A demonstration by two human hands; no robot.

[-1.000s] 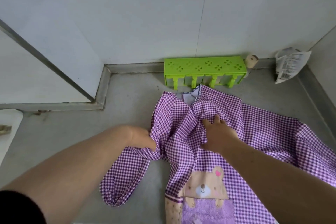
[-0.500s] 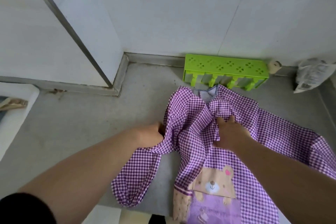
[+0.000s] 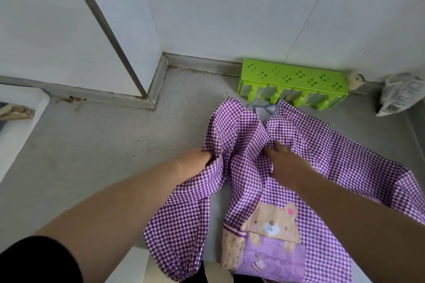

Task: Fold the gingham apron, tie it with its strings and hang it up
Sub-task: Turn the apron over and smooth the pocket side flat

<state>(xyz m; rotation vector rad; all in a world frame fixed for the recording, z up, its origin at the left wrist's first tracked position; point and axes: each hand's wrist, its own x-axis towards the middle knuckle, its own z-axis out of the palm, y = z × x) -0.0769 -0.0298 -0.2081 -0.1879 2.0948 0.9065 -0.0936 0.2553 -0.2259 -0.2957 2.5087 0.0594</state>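
A purple gingham apron (image 3: 243, 135) with sleeves lies spread on the grey counter (image 3: 92, 145), a bear patch and pocket on its near part. My left hand (image 3: 193, 163) pinches a fold of the cloth at the apron's left side, where the left sleeve hangs toward the counter's front edge. My right hand (image 3: 282, 163) lies on the chest area just below the neck opening, fingers pressed into bunched fabric. The right sleeve stretches out to the right. No strings are visible.
A green plastic rack (image 3: 292, 80) stands against the back wall right behind the apron's collar. A crumpled bag (image 3: 400, 94) lies at the far right corner. A white tray edge (image 3: 20, 122) sits at the left. A wall corner juts out at the left rear.
The view has shifted left and closer. My left hand stays gripping the left fold and has drawn it slightly outward; my right hand stays on the chest fabric.
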